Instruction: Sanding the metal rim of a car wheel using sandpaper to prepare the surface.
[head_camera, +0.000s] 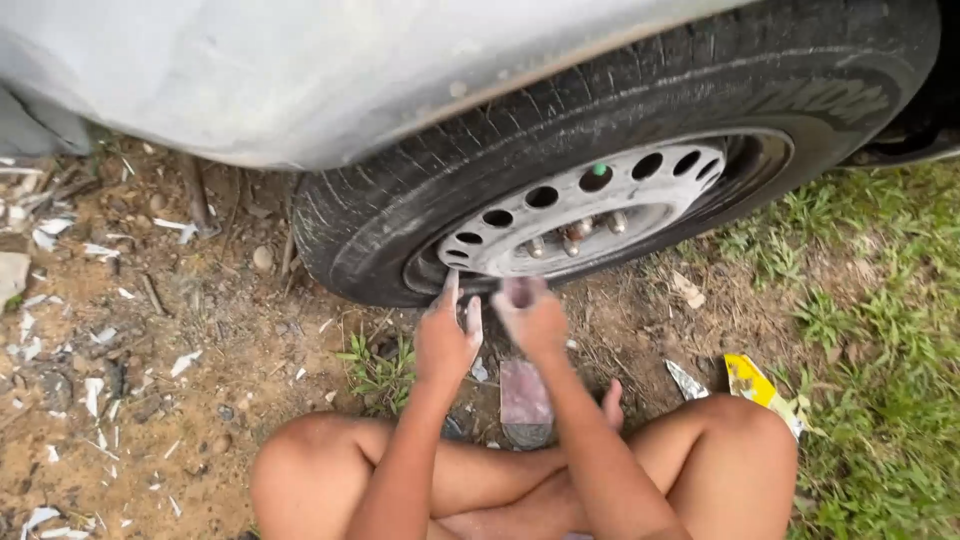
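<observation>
On the bare dirt beside the car, we sit cross-legged with both hands raised toward the lower edge of the wheel (600, 200). Our left hand (445, 335) has its fingers loosely spread and pointing up at the tyre (400, 200), one fingertip close to or touching the rubber; we cannot tell whether it has hold of anything. Our right hand (530, 315) is blurred with motion, fingers curled inward, perhaps round something small, but the blur hides it. We judge the work to be at the wheel fastenings: the lug nuts (575, 235) show in a cluster at the hub, metallic and dull, just above our hands. The next move, as we read it, calls for reaching up to that hub with a firm, steady grip. The steel rim is pale grey, ringed with oval holes, with a small green valve cap (599, 169) near the top. The tyre is black, worn and dusty. A flat reddish block (524, 398) lies on the soil between our knees; a yellow wrapper (752, 382) lies by the grass (880, 330). The car body (300, 70) above is dull grey.
</observation>
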